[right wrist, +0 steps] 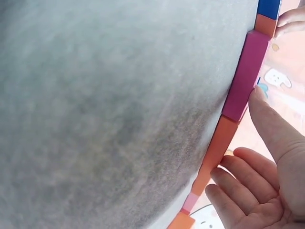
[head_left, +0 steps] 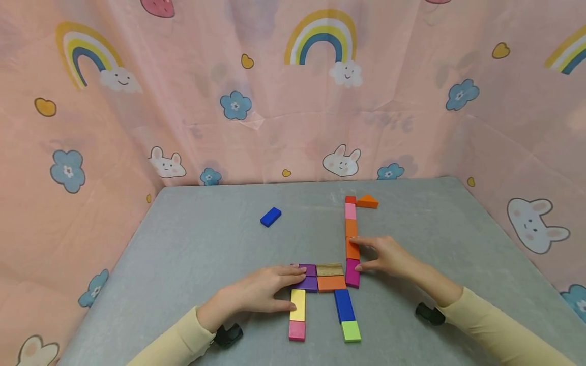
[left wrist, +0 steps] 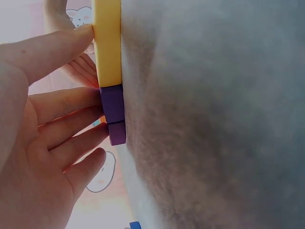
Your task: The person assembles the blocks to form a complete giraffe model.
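Observation:
In the head view my left hand (head_left: 261, 290) rests its nearly straight fingers on two purple blocks (head_left: 311, 285), partly covering them. Its thumb touches the left side of a yellow block (head_left: 299, 304), also visible in the left wrist view as a yellow block (left wrist: 108, 45). My right hand (head_left: 389, 258) has its index finger on an orange block (head_left: 352, 252) in a column. The thumb lies against the magenta block (head_left: 353, 277) below it; the right wrist view shows that magenta block (right wrist: 245, 78) with the thumb tip at its side. Both hands have fingers extended.
The column continues away through another orange block (head_left: 351, 227), a pink block (head_left: 350, 211) and a red block (head_left: 350, 199), beside an orange triangle (head_left: 368, 202). Wood-grain (head_left: 329, 269), orange (head_left: 331, 284), blue (head_left: 345, 306), green (head_left: 351, 331) and pink blocks (head_left: 297, 331) adjoin. A blue block (head_left: 271, 217) lies apart.

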`<state>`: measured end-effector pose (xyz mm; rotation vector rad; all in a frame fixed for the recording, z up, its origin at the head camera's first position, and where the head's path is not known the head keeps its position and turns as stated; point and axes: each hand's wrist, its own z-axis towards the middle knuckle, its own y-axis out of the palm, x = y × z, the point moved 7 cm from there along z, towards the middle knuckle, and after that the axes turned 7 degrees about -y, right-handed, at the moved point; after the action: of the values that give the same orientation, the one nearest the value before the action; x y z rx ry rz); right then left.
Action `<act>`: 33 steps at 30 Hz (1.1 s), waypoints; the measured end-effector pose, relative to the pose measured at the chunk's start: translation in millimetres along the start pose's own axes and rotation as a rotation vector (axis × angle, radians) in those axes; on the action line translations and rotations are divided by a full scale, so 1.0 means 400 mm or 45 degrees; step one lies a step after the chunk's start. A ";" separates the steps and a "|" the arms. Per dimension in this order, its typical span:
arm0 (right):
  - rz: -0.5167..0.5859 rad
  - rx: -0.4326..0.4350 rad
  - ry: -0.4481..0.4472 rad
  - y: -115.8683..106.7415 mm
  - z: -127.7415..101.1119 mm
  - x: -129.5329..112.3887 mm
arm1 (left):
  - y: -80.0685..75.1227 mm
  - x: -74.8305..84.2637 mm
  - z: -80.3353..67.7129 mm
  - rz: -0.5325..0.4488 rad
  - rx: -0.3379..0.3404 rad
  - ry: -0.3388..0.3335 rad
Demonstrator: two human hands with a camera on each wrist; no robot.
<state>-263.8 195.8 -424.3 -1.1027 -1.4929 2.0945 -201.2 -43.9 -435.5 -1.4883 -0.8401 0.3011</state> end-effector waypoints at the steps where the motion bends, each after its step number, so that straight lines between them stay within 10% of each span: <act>1: -0.001 -0.004 0.000 0.000 0.000 -0.001 | 0.000 0.000 0.000 0.003 -0.002 -0.001; 6: -0.012 -0.009 -0.004 -0.001 -0.001 -0.004 | -0.012 0.003 0.005 -0.012 0.049 0.052; 12: 0.018 -0.021 0.007 0.005 0.005 -0.003 | -0.115 -0.066 0.032 -0.133 0.440 0.096; 16: 0.015 -0.032 0.004 0.005 0.005 -0.003 | -0.182 -0.169 0.058 -0.338 0.611 -0.049; 23: 0.001 -0.045 0.008 0.008 0.006 -0.005 | -0.190 -0.315 0.094 -0.598 0.624 -0.347; 33: 0.010 -0.028 0.008 0.007 0.003 -0.008 | -0.162 -0.413 0.112 -0.536 0.662 -0.618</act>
<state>-262.3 192.0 -425.4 -1.1236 -1.5143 2.0829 -365.0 -125.6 -430.5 -0.7336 -1.3180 0.5278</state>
